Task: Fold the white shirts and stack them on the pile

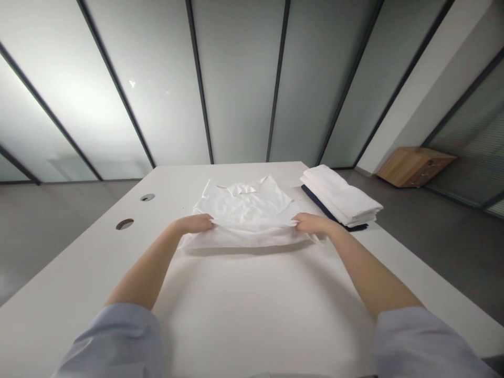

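Note:
A thin white garment (248, 207), satiny and partly folded over, lies on the white table (252, 304) in front of me. Its far end shows a neckline-like opening and pointed corners. My left hand (197, 223) is closed on the left end of the folded near edge. At the right end of that same edge, my right hand (313, 223) is closed on the cloth too. Between my hands the edge is stretched nearly straight and raised slightly off the tabletop. My fingertips are partly hidden by the fabric.
Right of the garment sits a stack of folded white cloth (338, 194) on a dark navy folded cloth (315, 199). Two round holes are in the table's left side, one a cable hole (125, 224). A wooden cabinet (415, 165) stands on the floor beyond, near frosted glass panels.

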`<state>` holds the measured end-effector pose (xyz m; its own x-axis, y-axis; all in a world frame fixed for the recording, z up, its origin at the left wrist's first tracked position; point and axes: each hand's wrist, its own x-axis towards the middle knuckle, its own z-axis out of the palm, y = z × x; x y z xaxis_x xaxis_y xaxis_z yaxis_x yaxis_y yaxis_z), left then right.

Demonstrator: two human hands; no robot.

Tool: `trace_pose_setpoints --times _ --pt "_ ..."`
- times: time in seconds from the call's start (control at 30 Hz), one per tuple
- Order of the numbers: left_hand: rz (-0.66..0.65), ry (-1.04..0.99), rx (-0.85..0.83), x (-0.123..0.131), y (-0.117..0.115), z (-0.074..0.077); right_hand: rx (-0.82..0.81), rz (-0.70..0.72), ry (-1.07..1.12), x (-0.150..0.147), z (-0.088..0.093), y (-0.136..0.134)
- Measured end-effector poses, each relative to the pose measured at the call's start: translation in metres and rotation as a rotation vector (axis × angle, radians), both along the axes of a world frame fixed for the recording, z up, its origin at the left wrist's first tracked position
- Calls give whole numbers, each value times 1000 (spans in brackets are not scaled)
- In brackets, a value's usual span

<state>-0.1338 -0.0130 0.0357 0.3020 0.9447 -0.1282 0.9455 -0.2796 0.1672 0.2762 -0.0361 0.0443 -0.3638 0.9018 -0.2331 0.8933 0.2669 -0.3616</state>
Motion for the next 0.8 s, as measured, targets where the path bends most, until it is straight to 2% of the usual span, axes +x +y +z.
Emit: trace_pose_setpoints --times 0.1,0.2,0.27,0.3,0.47,0.53,0.63,0.8 --pt "79 -181 -7 -13 9 23 93 -143 20 10 25 17" --pt "216 -155 219 -2 29 34 354 -259 -24 -3 32 48" --pt "303 -62 340 14 42 27 478 -342 -105 -20 24 66" --pt "328 -21 340 21 47 19 495 -375 -154 -28 17 72" --pt "260 136 236 37 50 -34 380 -362 -324 -47 -30 81" --pt "254 169 249 36 45 -48 356 -347 -350 -46 -45 77" --pt "246 195 268 31 35 -53 368 -319 -379 -42 -55 64" --pt "193 244 185 17 15 -35 356 -239 -427 -28 -47 25"
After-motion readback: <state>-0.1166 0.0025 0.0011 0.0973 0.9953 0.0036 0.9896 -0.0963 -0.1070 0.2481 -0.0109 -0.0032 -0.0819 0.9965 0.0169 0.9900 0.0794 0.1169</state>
